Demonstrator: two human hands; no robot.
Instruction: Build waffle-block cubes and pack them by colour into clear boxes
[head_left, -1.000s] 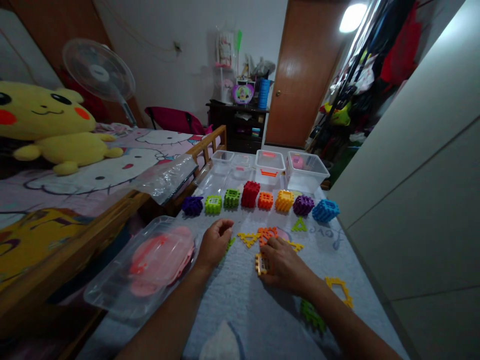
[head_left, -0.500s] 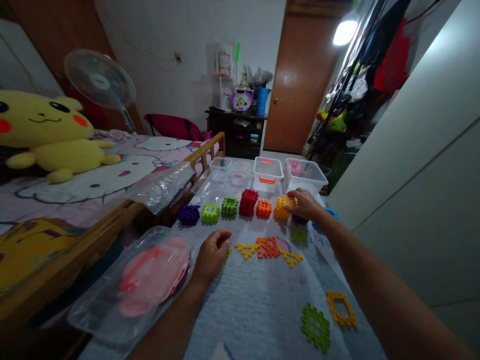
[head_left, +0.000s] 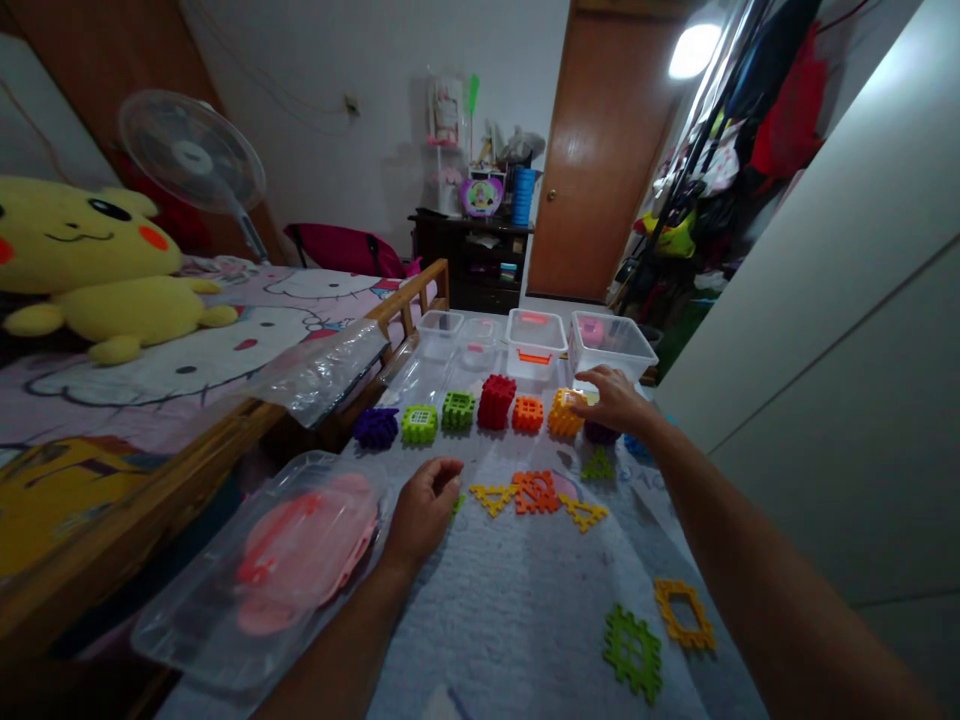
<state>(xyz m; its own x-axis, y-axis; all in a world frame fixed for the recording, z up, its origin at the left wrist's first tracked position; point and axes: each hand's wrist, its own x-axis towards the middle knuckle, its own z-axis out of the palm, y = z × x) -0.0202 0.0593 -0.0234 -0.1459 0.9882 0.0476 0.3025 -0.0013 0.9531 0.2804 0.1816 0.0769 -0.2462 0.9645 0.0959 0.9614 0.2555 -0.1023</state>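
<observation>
My right hand [head_left: 613, 398] is at the right end of a row of block stacks, fingers apart, beside a yellow stack of interlocking plastic pieces [head_left: 565, 412]. Its thumb is close to that stack; whether it touches I cannot tell. A dark purple stack [head_left: 601, 432] lies just below this hand. My left hand [head_left: 425, 502] rests on the cloth with loosely bent fingers, partly covering a green piece [head_left: 457, 507]. Just right of it lie a yellow triangle [head_left: 493, 499], an orange square piece [head_left: 535, 492] and another yellow triangle [head_left: 584, 513].
Purple [head_left: 376, 428], green, red [head_left: 496, 402] and orange stacks complete the row. Clear bins [head_left: 534, 345] stand behind. A clear lid [head_left: 187, 600] and pink lid [head_left: 311, 555] lie left. A green piece [head_left: 633, 652] and yellow frame [head_left: 685, 614] lie front right.
My right hand has drawn slightly back and to the right from the yellow stack, its fingers spreading. My left hand has stayed in place.
</observation>
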